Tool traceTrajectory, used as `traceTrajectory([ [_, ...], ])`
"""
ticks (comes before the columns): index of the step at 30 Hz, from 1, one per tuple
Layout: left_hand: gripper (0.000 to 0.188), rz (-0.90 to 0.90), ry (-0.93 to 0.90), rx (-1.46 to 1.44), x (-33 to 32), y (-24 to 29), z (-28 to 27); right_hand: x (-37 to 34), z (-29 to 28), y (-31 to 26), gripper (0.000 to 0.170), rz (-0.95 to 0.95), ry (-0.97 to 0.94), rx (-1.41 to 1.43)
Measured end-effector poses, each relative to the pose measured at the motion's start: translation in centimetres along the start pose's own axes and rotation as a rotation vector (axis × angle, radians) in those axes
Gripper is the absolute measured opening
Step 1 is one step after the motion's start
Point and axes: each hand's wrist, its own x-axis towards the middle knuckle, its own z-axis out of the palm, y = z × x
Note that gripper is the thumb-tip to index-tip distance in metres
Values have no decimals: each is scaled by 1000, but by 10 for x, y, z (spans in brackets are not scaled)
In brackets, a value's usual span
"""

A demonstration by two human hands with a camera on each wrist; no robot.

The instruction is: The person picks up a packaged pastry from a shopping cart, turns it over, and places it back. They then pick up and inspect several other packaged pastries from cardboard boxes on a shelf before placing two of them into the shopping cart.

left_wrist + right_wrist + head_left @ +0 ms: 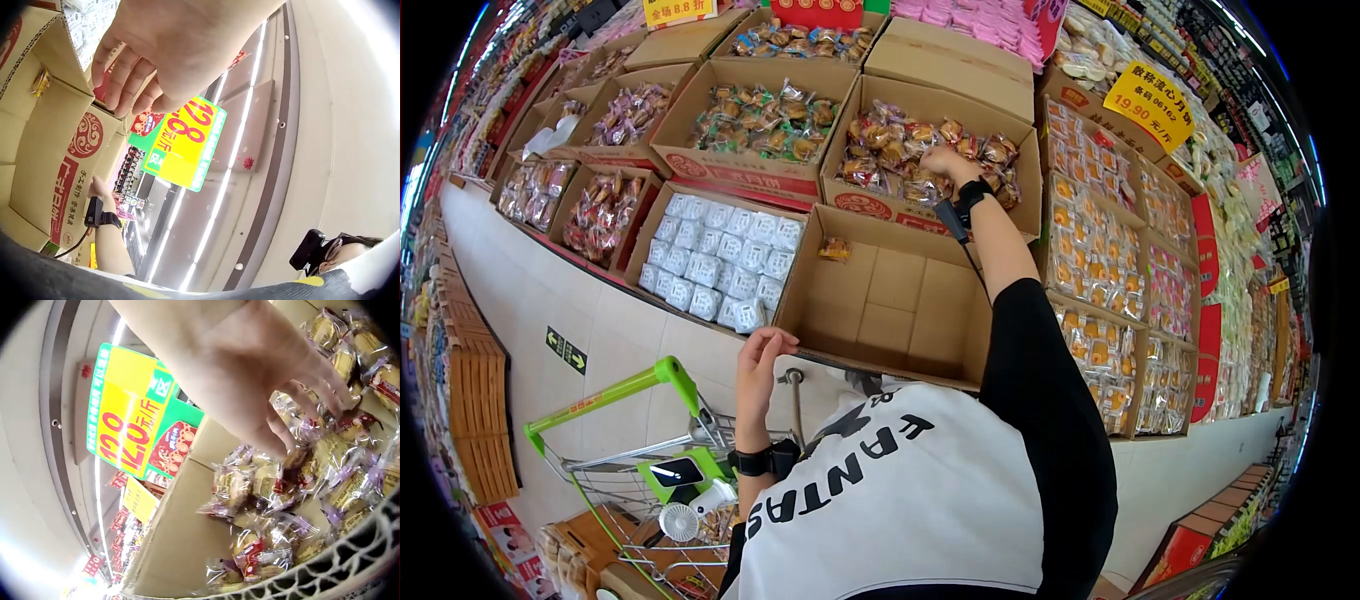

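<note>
My right hand (pixel 948 165) reaches down into a cardboard box of clear-wrapped pastries (pixel 890 140). In the right wrist view the fingers of this hand (pixel 275 381) are spread and loosely bent, their tips among the wrapped pastries (pixel 337 450); no packet shows lifted. My left hand (pixel 762 365) is at the near corner between the box of white packets (pixel 720 250) and a cardboard box (pixel 880 300) with one small wrapped pastry (pixel 834 248) in it. Loosely bent, the fingers of that hand (pixel 140 69) hold nothing.
A shopping cart (pixel 665 375) with a small white fan (pixel 678 522) stands at the lower left. More boxes of wrapped pastries (pixel 765 120) lie beyond and to the left; trays of packets (pixel 1090 250) are on the right. A yellow price sign (pixel 1148 105) rises at the upper right.
</note>
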Motion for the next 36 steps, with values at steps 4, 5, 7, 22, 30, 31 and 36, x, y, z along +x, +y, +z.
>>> traceTrajectory([
  [4, 14, -19, -3, 21, 5, -3, 3, 22, 28, 12, 36, 121, -159, 99],
  [5, 14, -23, -14, 19, 6, -4, 4, 26, 33, 12, 40, 169, -231, 213],
  [7, 14, -29, -21, 22, 7, -4, 6, 20, 31, 7, 41, 173, -230, 319],
  [22, 16, -43, -63, 84, 10, -2, 11, -15, 6, -30, 46, 472, -99, 867],
  [30, 14, -28, -83, 61, 11, -2, 15, -4, 9, -31, 34, 462, -81, 855],
  [31, 14, -28, -81, 61, 11, -2, 15, 5, 12, -25, 32, 457, -107, 844],
  [36, 14, -36, -72, 65, 10, -4, 13, 19, 18, -14, 34, 493, -63, 820],
])
